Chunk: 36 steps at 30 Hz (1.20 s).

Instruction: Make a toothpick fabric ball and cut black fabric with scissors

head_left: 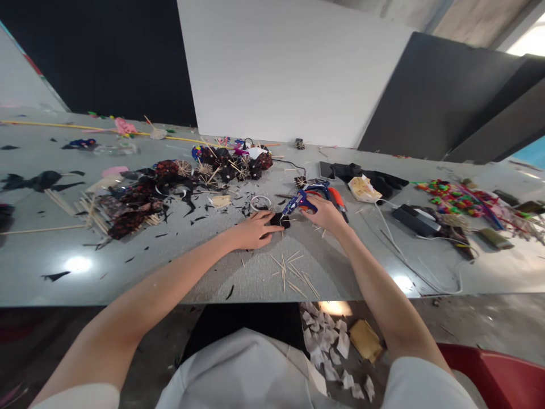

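My right hand is wrapped round a blue hot glue gun, whose nozzle points down and left. Just under the nozzle lies a small black piece with thin wooden sticks poking out of its sides. The fingers of my left hand hold this piece against the table from the left and partly cover it. A white ring rests behind my left fingers. Orange-handled scissors lie beyond my right hand. Several loose toothpicks are scattered on the table between my forearms.
Dark, stick-studded pieces are heaped at the back. More dark bundles and sticks lie left. To the right are black cloth, a power adapter with a white cable, and colourful pipe-cleaner-like bits. Upright boards stand behind the table.
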Each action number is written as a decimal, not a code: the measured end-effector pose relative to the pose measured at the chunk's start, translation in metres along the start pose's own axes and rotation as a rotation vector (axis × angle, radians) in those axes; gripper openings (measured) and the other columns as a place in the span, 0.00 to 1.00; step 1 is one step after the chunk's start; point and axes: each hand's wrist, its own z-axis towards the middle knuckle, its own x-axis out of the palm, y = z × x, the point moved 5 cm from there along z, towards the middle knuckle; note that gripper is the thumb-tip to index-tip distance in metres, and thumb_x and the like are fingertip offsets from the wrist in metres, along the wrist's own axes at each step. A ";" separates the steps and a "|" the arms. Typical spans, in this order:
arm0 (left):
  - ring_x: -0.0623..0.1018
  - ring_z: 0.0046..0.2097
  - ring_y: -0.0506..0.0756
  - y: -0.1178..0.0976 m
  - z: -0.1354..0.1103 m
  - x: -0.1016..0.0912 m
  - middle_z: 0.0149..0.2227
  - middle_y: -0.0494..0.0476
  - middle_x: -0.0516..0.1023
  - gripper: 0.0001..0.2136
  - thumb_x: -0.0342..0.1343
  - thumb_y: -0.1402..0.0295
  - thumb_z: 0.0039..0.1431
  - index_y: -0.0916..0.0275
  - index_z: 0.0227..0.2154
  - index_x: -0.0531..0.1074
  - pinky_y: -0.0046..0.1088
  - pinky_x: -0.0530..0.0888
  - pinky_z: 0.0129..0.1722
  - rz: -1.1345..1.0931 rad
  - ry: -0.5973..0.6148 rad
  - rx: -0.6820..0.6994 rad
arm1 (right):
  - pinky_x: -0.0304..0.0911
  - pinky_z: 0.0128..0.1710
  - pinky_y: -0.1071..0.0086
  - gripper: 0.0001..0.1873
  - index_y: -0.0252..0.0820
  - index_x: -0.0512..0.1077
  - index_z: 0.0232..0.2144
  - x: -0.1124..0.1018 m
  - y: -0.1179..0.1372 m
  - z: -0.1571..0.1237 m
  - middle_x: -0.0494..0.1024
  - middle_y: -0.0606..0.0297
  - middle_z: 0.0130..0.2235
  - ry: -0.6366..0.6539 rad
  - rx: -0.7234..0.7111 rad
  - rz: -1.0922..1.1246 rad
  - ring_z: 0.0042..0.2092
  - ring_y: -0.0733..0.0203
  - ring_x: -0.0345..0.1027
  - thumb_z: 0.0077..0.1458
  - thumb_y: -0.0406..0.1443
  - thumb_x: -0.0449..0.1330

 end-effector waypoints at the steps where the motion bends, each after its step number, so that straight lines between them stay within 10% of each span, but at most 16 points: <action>1: 0.51 0.74 0.65 0.000 0.000 0.000 0.74 0.54 0.56 0.24 0.42 0.61 0.74 0.47 0.70 0.61 0.53 0.58 0.70 -0.003 -0.001 0.001 | 0.68 0.59 0.51 0.19 0.44 0.76 0.53 0.001 0.000 0.000 0.79 0.54 0.56 0.007 -0.003 -0.003 0.58 0.43 0.72 0.61 0.41 0.62; 36: 0.55 0.73 0.67 -0.006 0.000 -0.008 0.69 0.66 0.64 0.23 0.43 0.62 0.75 0.52 0.68 0.65 0.52 0.62 0.68 0.022 -0.008 0.003 | 0.65 0.62 0.57 0.19 0.36 0.74 0.55 0.002 -0.002 0.001 0.77 0.48 0.57 0.024 -0.044 -0.026 0.60 0.45 0.71 0.67 0.41 0.58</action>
